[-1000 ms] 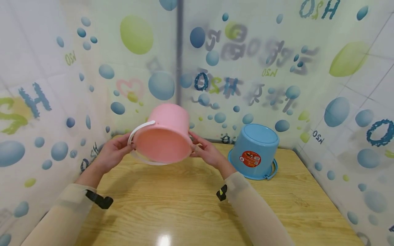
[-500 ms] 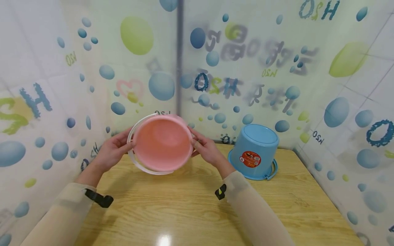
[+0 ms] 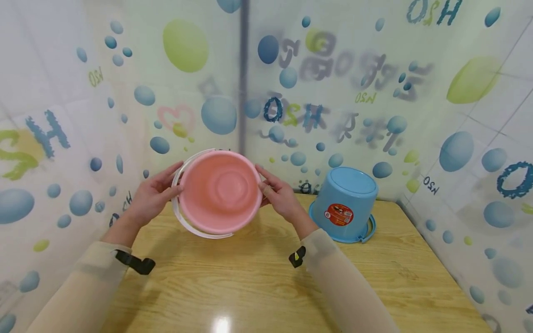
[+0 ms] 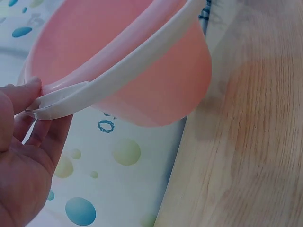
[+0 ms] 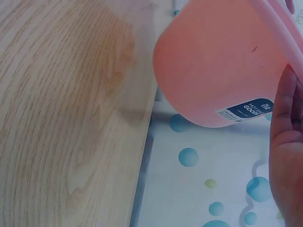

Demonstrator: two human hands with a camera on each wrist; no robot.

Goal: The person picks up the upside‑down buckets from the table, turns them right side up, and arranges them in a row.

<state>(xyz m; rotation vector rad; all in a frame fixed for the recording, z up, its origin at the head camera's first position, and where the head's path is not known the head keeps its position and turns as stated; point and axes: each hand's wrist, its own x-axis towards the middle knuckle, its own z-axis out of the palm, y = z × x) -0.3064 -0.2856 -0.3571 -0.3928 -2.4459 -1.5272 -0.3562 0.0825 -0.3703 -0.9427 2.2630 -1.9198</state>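
Note:
A pink bucket (image 3: 226, 217) is held up over the table, tilted so its mouth faces me and its inner bottom shows. My left hand (image 3: 151, 199) grips the rim at the left, thumb in front and fingers behind. On the other side my right hand (image 3: 280, 198) holds the rim, thumb at its edge. The bucket's white handle (image 4: 142, 59) hangs round the left and lower rim, passing through the left hand's grip. In the right wrist view a dark label (image 5: 248, 109) shows on the bucket's outer wall; that view cuts off the right thumb.
A blue bucket (image 3: 347, 199) stands upside down on the wooden table (image 3: 250, 277) at the right, with a red label (image 3: 339, 214) and its blue handle (image 3: 370, 229) at the base. A curtain (image 3: 316, 152) patterned with bubbles and letters surrounds the table at the back and sides.
Both hands have tipped the pink bucket's mouth up towards me; its outer wall faced up before and now the inside bottom shows. The blue bucket has not moved.

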